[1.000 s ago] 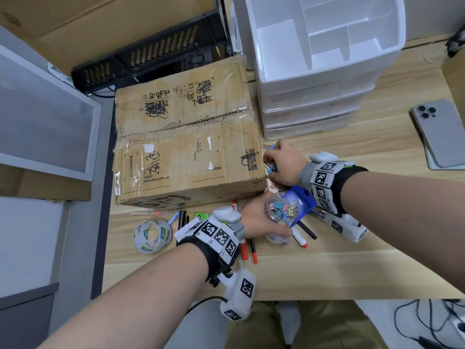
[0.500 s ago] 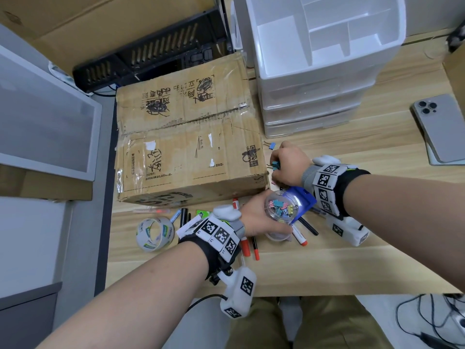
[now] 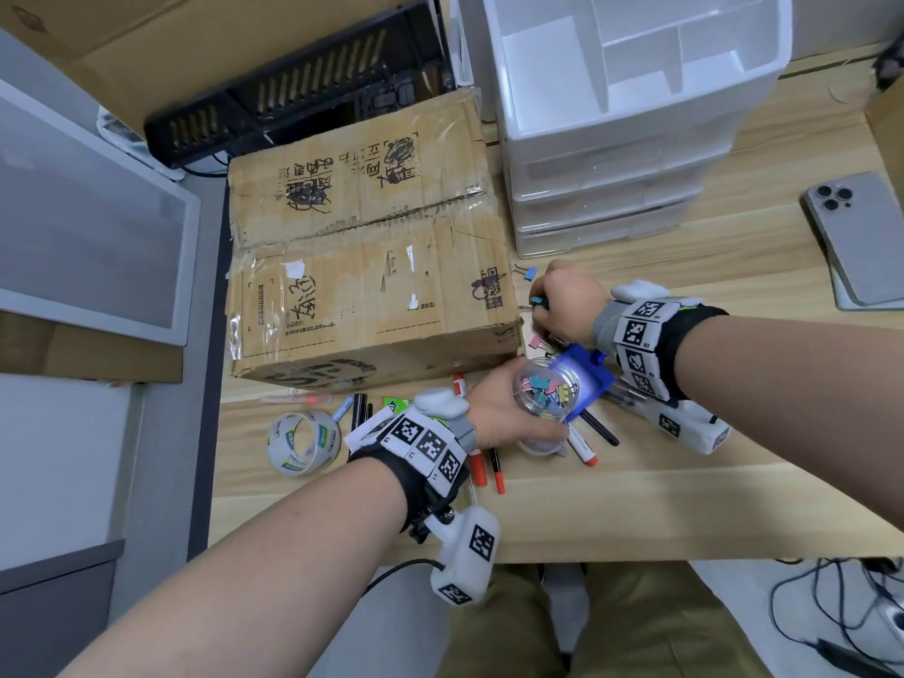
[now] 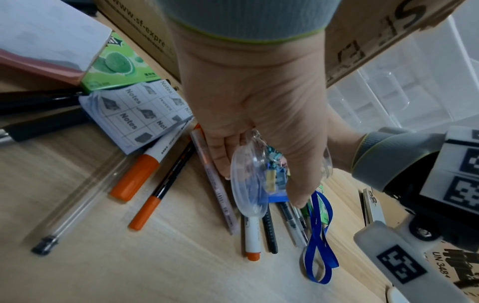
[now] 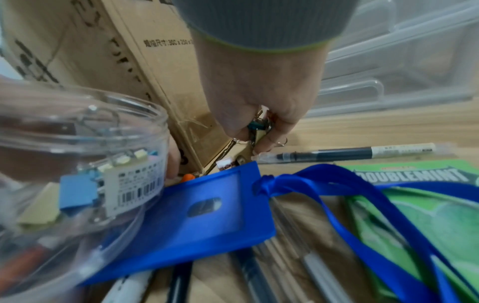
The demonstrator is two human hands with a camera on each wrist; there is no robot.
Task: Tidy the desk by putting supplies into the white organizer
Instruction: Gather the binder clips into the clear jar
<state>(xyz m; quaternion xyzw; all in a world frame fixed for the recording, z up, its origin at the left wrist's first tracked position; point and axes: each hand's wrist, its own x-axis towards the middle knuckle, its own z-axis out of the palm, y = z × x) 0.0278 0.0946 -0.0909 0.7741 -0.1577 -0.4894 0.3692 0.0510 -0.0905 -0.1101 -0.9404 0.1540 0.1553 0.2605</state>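
Since a second ago the right hand (image 3: 570, 305) has slid from the cardboard box (image 3: 372, 266) edge toward the desk (image 3: 636, 506), still pinching gathered binder clips (image 5: 256, 126). The white organizer (image 3: 631, 85) stands behind, empty. The left hand (image 3: 504, 413) grips the clear jar (image 3: 545, 401), light, rigid and slick, best held round its wall. Loose clips are small and springy; take them by their wire handles.

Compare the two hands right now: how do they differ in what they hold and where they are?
The left hand grips a clear jar of coloured binder clips above the pens; the right hand pinches a few loose binder clips instead. The left hand is lifted off the desk; the right hand works low, beside the cardboard box. Both wear tagged wrist bands.
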